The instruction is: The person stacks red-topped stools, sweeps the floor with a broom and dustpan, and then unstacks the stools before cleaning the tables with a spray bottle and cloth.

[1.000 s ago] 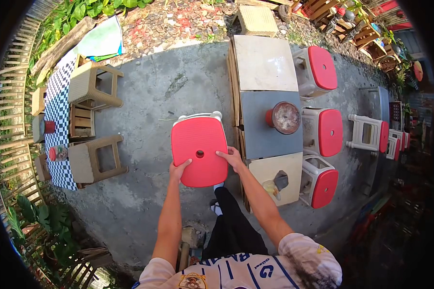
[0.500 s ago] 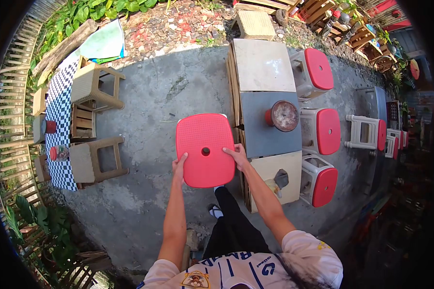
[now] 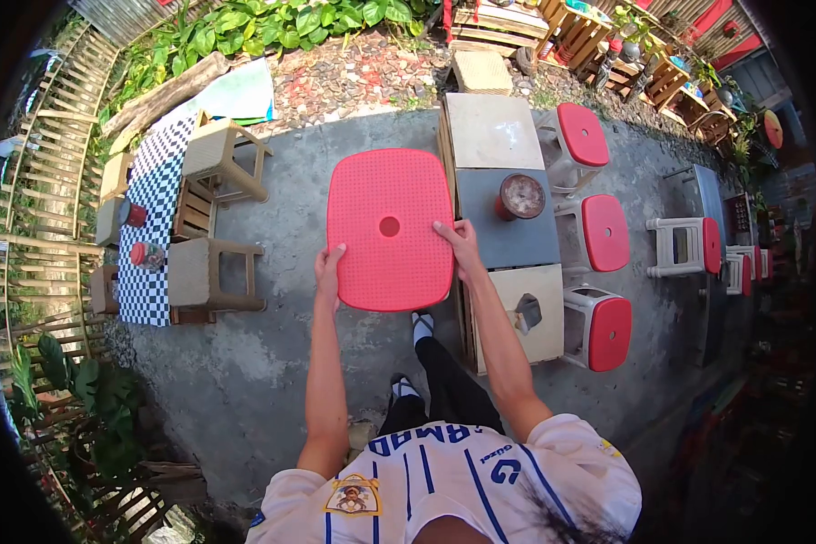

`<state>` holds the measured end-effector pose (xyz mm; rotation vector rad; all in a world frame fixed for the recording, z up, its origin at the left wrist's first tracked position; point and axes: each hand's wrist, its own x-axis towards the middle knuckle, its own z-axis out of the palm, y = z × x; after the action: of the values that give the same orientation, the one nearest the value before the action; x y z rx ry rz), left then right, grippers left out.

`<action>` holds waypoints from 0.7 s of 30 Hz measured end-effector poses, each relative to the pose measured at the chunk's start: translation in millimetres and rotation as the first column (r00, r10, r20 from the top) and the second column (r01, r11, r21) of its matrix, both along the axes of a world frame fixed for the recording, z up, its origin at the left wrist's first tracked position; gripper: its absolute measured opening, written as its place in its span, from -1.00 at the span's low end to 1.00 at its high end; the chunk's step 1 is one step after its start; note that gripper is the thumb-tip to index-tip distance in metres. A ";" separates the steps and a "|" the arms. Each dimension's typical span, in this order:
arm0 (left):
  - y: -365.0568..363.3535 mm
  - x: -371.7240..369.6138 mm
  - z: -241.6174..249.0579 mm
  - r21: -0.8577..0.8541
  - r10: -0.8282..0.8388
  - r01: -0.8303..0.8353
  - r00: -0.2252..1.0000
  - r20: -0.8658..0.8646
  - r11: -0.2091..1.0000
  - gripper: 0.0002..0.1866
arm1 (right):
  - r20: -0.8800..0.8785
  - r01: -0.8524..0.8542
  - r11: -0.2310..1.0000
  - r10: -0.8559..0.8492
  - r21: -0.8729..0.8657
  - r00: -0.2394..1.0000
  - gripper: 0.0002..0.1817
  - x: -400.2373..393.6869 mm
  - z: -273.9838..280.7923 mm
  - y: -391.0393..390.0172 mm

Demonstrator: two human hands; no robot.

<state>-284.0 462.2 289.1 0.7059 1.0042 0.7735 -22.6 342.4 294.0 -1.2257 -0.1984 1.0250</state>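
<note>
A plastic stool with a red seat (image 3: 390, 190) is held up in front of me over the concrete, its seat facing me. A round hole sits in the middle of the seat, and the legs are hidden behind it. My left hand (image 3: 329, 270) grips the stool's lower left edge, thumb on top of the seat. On the right edge, my right hand (image 3: 461, 247) holds on the same way, thumb toward the hole. The fingers of both hands are tucked out of sight under the rim.
Right of the stool stands a low table (image 3: 499, 131) with a round reddish container (image 3: 519, 197) on it. Red-topped stools (image 3: 605, 233) line its far side. At left are a checkered table (image 3: 154, 199) and woven-look stools (image 3: 216, 274). A bamboo fence (image 3: 59, 172) borders the left.
Both hands have lifted the stool upward, and its seat now looks larger and faces me more squarely. My view has shifted, and more of my shirt and both feet show.
</note>
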 end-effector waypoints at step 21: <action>-284.6 -269.8 148.8 0.287 -0.227 0.227 0.973 -0.035 0.931 -0.17 | 0.195 -0.318 0.915 0.275 0.248 0.942 -0.54 -199.9 126.2 -263.7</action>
<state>-553.8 177.6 437.9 1.0570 0.7986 0.7231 -222.6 78.7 420.2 -1.0368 -0.6480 1.1193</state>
